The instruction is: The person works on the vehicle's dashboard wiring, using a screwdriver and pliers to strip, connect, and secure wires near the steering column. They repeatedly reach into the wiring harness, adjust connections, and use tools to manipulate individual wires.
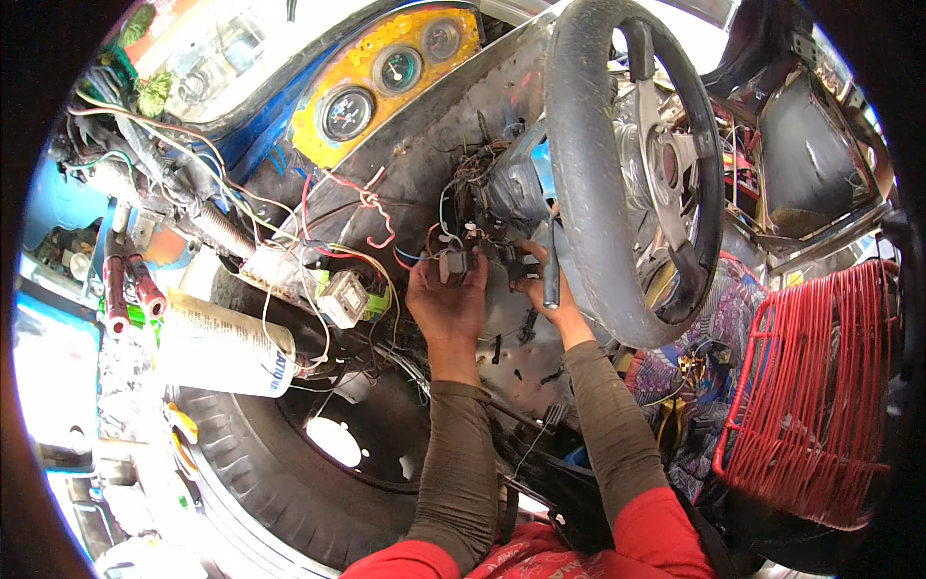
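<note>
My left hand (pixel 447 307) is closed round a small grey block-shaped part (pixel 453 265) among loose wires under the dashboard. To its right, my right hand (pixel 548 307) has curled fingers on a small dark part (pixel 527 261), partly hidden behind a grey lever (pixel 550 262). A bundle of dark wiring (pixel 473 174) hangs above both hands. The black steering wheel (pixel 586 145) is just to the right of my right hand, and a pale switch box (pixel 342 297) with trailing wires lies to the left of my left hand.
A yellow gauge panel (pixel 395 34) is above. A black tire (pixel 241 454) lies at lower left beneath a white cylinder (pixel 227 347). Red-handled tools (pixel 118 294) are at far left. At right are a red corded seat (pixel 801 386), patterned cloth (pixel 699 352) and yellow-handled pliers (pixel 668 425).
</note>
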`<state>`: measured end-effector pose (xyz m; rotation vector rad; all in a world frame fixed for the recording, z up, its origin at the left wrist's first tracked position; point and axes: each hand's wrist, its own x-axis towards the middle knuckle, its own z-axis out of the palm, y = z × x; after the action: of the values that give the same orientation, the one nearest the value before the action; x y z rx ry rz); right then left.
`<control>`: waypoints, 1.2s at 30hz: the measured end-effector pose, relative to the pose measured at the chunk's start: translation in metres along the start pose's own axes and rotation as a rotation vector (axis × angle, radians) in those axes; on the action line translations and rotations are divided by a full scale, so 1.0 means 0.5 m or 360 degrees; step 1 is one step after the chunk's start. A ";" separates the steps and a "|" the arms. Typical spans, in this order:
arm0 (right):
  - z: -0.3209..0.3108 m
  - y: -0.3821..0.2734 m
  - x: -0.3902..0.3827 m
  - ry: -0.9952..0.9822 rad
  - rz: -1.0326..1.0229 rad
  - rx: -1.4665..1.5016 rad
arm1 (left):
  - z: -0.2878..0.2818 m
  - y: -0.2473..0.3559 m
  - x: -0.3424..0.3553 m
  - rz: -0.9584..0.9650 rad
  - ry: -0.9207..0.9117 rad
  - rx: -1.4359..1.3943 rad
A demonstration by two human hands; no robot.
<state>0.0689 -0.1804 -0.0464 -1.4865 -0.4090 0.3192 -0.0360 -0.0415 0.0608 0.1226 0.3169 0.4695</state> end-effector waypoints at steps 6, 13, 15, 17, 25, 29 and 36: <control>0.019 -0.029 -0.026 0.0202 -0.0416 -0.0772 | 0.036 -0.009 0.012 0.0093 0.0018 -0.0085; 0.104 -0.109 -0.068 0.0509 -0.0631 -0.1208 | 0.059 0.020 -0.024 0.0123 0.0128 0.0261; 0.122 -0.110 -0.065 0.0649 -0.0724 -0.1354 | 0.054 0.022 -0.029 0.0128 0.0077 0.0268; 0.133 -0.099 -0.059 0.0679 -0.0715 -0.1339 | 0.044 0.022 -0.023 0.0157 0.0081 0.0331; 0.157 -0.057 -0.026 0.0767 -0.0695 -0.1044 | -0.012 0.026 0.041 0.0122 0.0201 0.0627; 0.139 -0.044 -0.034 0.0817 -0.0690 -0.0781 | -0.031 0.020 0.064 0.0246 0.0213 0.0752; 0.113 -0.070 -0.063 0.0701 -0.0050 -0.0087 | -0.055 -0.035 0.088 0.0285 0.0277 0.1099</control>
<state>0.0136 -0.1465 -0.0117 -1.5518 -0.0875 -0.0488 -0.0004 -0.0355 0.0194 0.7903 0.6347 0.5335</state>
